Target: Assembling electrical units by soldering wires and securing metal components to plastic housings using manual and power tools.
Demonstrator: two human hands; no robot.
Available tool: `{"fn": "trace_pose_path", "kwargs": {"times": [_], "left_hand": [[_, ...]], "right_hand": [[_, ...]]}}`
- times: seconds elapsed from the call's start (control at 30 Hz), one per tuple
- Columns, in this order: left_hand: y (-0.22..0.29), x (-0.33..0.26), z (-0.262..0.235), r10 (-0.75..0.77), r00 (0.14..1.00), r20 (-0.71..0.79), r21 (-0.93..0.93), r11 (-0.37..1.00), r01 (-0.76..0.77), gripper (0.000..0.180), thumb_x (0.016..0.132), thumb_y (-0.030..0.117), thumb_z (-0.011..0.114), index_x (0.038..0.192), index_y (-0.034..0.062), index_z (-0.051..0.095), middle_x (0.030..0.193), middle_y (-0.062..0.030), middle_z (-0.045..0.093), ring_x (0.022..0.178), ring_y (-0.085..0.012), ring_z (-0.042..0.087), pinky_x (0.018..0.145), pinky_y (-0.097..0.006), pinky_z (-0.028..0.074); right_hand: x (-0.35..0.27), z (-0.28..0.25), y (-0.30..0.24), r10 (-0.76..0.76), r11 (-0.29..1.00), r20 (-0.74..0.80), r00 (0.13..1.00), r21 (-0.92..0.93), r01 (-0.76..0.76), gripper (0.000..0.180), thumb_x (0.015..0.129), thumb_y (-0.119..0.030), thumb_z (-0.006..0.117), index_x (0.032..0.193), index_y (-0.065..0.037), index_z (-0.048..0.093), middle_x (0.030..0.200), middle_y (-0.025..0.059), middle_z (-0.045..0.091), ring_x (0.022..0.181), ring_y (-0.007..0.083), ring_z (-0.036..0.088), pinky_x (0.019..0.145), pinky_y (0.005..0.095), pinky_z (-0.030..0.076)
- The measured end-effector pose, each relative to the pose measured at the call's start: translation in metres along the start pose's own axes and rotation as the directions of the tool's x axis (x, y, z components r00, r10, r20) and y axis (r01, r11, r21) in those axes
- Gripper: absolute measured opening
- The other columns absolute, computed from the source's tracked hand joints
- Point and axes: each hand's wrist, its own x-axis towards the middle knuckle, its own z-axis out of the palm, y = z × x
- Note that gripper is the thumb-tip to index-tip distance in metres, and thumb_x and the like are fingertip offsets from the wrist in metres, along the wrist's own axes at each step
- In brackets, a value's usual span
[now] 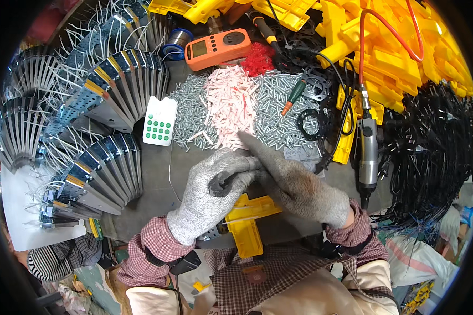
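My two gloved hands meet in front of me, above the near edge of the worktop. My left hand (202, 181), in a pale grey glove with dark fingertips, is closed, its fingers curled against the right hand's fingers. Whatever lies between them is hidden. My right hand (305, 191), in a darker, stained glove, is slanted across with a finger stretched forward toward a pile of pink-sleeved small parts (230, 105). Below the hands lies a yellow plastic housing (245, 236), with a thin pale wire across it. A perforated metal piece (211, 233) shows beside my left wrist.
Fanned metal strips (110, 168) with white wires stand at left, near a white card with green dots (159, 121). Screws (278, 94), an orange meter (218, 49) and a solder spool (177, 43) lie farther back. Rightward are a power screwdriver (368, 152), yellow housings (399, 63) and black cables (431, 152).
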Motion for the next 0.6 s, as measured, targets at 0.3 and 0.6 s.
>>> {"fn": "trace_pose_path", "kwargs": {"times": [0.3, 0.6], "left_hand": [[0.011, -0.003, -0.015, -0.232, 0.973, -0.019, -0.411, 0.889, 0.204, 0.038, 0.089, 0.004, 0.077, 0.124, 0.0001, 0.063, 0.116, -0.0086, 0.065, 0.109, -0.0173, 0.064, 0.098, -0.032, 0.052], [0.002, 0.004, -0.004, -0.09, 0.992, 0.084, -0.228, 0.968, 0.107, 0.029, 0.093, 0.001, 0.07, 0.121, 0.0009, 0.063, 0.107, -0.006, 0.064, 0.103, -0.0132, 0.065, 0.088, -0.026, 0.055]], "right_hand": [[0.001, -0.016, -0.008, 0.163, 0.975, 0.0, 0.987, 0.155, -0.161, 0.073, 0.101, 0.0, 0.045, 0.162, -0.008, 0.007, 0.101, 0.0183, 0.068, 0.084, 0.0294, 0.067, 0.077, 0.0378, 0.053], [-0.004, -0.02, -0.006, 0.102, 0.966, 0.051, 0.993, 0.233, -0.112, 0.077, 0.098, 0.002, 0.047, 0.162, -0.007, 0.005, 0.122, 0.0262, 0.066, 0.105, 0.037, 0.069, 0.091, 0.0422, 0.054]]}}
